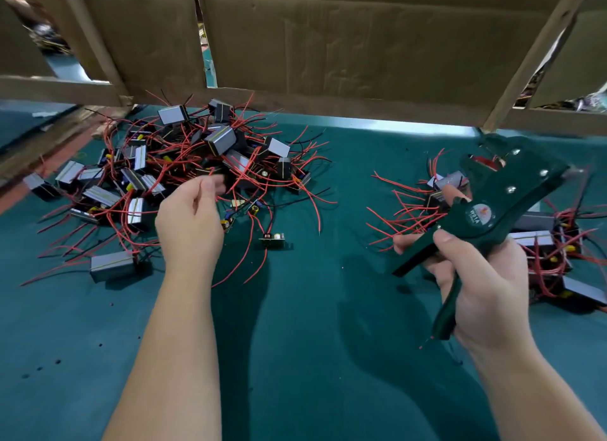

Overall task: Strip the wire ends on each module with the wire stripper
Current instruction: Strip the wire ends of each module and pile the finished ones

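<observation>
A tangled pile of small grey modules (184, 165) with red and black wires lies at the left on the green table (312, 309). My left hand (189, 220) reaches into its near edge, fingertips pinched among the red wires; whether they hold a wire is unclear. My right hand (479, 276) grips the handles of a dark green wire stripper (486, 211), jaws pointing up and away, raised above the table. A second, smaller heap of modules (545, 243) with red wires lies at the right, partly hidden behind the stripper and my right hand.
A cardboard wall (345, 46) on wooden slats closes off the back of the table. One bare circuit board (272, 240) lies loose between the heaps. Tiny bits of stripped insulation dot the green surface in front.
</observation>
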Tool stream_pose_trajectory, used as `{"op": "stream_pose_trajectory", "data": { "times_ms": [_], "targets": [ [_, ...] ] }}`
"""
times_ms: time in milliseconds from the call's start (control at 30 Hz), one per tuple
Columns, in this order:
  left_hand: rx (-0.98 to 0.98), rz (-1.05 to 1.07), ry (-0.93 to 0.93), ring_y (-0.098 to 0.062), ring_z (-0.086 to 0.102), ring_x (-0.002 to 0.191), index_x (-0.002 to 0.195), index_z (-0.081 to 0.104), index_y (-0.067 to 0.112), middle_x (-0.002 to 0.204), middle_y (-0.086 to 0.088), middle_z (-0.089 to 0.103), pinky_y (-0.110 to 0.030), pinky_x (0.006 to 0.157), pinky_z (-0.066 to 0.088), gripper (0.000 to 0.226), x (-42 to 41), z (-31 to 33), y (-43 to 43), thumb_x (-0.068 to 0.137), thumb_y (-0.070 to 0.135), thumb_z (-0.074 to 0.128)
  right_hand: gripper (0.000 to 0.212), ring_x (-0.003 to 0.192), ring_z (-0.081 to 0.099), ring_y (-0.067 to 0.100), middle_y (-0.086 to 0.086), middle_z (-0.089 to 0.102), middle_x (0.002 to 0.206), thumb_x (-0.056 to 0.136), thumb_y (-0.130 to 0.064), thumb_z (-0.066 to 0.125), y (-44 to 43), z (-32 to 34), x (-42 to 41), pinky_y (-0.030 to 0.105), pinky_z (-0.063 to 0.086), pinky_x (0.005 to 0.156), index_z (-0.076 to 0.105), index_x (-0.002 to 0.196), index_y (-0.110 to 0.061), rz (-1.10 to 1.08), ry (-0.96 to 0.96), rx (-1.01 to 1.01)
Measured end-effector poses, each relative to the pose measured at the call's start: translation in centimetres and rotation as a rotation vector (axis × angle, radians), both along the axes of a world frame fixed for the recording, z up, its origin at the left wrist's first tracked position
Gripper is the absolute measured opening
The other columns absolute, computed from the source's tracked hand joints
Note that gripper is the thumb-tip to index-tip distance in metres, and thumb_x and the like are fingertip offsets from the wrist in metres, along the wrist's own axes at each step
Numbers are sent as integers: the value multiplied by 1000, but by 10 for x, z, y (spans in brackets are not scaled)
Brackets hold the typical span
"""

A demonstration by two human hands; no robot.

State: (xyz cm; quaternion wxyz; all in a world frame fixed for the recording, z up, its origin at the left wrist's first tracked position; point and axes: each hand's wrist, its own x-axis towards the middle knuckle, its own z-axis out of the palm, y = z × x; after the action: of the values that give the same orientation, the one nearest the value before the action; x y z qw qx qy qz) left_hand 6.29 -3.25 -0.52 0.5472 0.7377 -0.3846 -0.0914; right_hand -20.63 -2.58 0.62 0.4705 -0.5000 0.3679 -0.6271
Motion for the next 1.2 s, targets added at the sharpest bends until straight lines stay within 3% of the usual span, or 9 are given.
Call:
{"op": "stream_pose_trajectory", "data": {
  "times_ms": [167,300,567,667,767,833,933,1033,1200],
  "targets": [
    [-481,-656,586,-7,57,99,85,77,28,119,11,64,-24,75,38,28,-17,22,8,93,27,50,43,72,68,35,2,73,88,81,-7,51,1,-3,3,51,56,73,54,124,-12,82,-89,38],
    [-440,-912,884,-12,52,84,71,75,17,105,7,60,-25,73,40,25,-20,26,14,68,42,77,46,71,67,36,4,72,89,79,-8,52,3,-4,4,52,55,72,55,125,-11,110,-74,61],
    [-311,-1294,1201,-26,60,91,60,63,9,94,-6,61,-48,91,43,27,-15,30,18,83,23,60,42,73,67,40,15,69,71,79,-8,51,1,-4,2,48,56,70,59,120,-12,130,-143,111],
    [-71,-780,891,-15,65,71,52,64,18,76,3,68,-35,75,49,36,-21,22,10,85,29,56,40,72,67,38,14,68,69,80,-7,49,1,-3,2,49,56,71,59,119,-11,140,-180,121],
    [181,-284,273,-18,61,76,63,70,20,75,4,67,-28,70,39,36,-28,11,2,94,24,52,45,72,67,37,13,67,72,80,-7,49,1,-1,2,50,56,72,56,124,-8,144,-200,128],
    [195,-97,-116,-22,56,100,96,70,20,99,1,64,-25,81,34,14,-28,6,4,89,23,58,46,73,67,38,13,68,72,80,-7,49,0,-1,2,51,56,72,55,126,-7,143,-201,138],
    [-37,45,-386,-24,45,109,120,57,23,120,-3,52,-29,84,25,40,-32,12,9,80,21,62,46,73,67,38,15,68,70,80,-8,50,1,0,2,51,56,72,56,125,-9,142,-193,151],
    [-191,-199,-647,-16,53,95,100,65,28,99,9,61,-30,80,27,25,-51,22,14,76,25,57,46,75,67,40,22,66,72,79,-8,51,2,0,3,47,56,70,58,124,-9,140,-215,169],
    [254,-662,-740,-16,58,97,95,70,30,94,10,66,-39,87,40,19,-71,6,9,80,42,66,48,74,67,40,20,67,72,79,-8,51,1,0,2,50,55,72,55,127,-6,144,-226,183]
  ]
}}
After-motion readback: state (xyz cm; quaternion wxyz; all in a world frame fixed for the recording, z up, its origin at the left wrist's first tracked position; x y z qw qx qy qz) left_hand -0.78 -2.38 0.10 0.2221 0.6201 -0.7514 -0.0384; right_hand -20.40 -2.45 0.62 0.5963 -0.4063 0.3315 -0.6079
